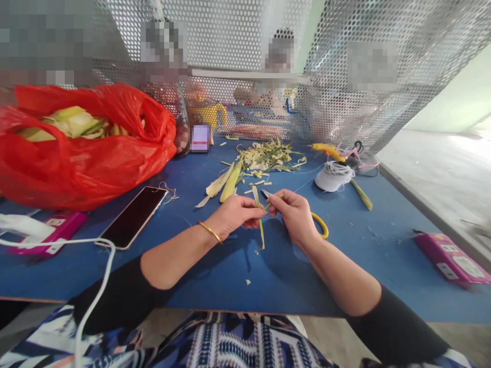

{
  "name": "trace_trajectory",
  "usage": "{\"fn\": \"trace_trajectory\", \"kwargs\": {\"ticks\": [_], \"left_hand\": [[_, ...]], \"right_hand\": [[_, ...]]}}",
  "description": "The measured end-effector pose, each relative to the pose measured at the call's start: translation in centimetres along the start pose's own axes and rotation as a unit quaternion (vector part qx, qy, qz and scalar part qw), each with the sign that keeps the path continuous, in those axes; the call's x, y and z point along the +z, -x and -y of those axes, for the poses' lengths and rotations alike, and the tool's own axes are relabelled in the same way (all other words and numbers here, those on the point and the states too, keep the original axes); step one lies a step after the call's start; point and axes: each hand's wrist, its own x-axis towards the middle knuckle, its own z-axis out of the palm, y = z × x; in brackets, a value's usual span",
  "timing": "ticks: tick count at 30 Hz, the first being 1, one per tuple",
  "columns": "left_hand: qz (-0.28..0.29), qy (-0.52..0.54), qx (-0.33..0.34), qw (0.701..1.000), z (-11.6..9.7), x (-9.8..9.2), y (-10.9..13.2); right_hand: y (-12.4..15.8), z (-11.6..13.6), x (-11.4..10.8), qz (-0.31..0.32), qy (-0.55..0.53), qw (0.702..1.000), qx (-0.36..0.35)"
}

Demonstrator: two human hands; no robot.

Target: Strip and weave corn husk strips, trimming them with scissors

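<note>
My left hand (241, 210) pinches a narrow green corn husk strip (262, 232), which hangs down past the fingertips over the blue table. Close beside it, my right hand (293, 212) is closed around scissors with a yellow handle (321, 226). Their blade tip (265, 193) points out past the fingers toward the strip. The right thumb and forefinger also pinch a thin green piece that runs toward the left fingertips. Just beyond the hands lie whole corn husk leaves (231, 181) and a heap of husk scraps (270, 155).
A red plastic bag (115, 163) of husks fills the left side. A dark phone (134, 217) and pink power strips (452, 258) lie on the blue table (215, 281). White thread (333, 176) sits at right; a perforated metal screen (238, 36) stands behind.
</note>
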Motion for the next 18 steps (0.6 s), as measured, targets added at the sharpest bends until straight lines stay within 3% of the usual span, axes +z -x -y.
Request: {"fn": "trace_trajectory", "kwargs": {"ticks": [5, 8, 12, 18], "left_hand": [[-0.01, -0.034, -0.008, 0.999, 0.4, 0.4, 0.0], [0.002, -0.072, 0.011, 0.997, 0.9, 0.6, -0.1], [0.016, -0.11, 0.036, 0.993, 1.2, 0.6, -0.1], [0.054, -0.102, 0.034, 0.993, 0.6, 0.4, 0.2]], "right_hand": [[-0.3, 0.8, -0.8, -0.022, 0.163, 0.98, -0.11], [-0.1, 1.0, -0.7, 0.018, 0.22, 0.967, -0.125], [0.2, 0.7, -0.2, 0.046, 0.201, 0.976, -0.074], [0.5, 0.4, 0.2, -0.034, 0.166, 0.98, -0.108]]}}
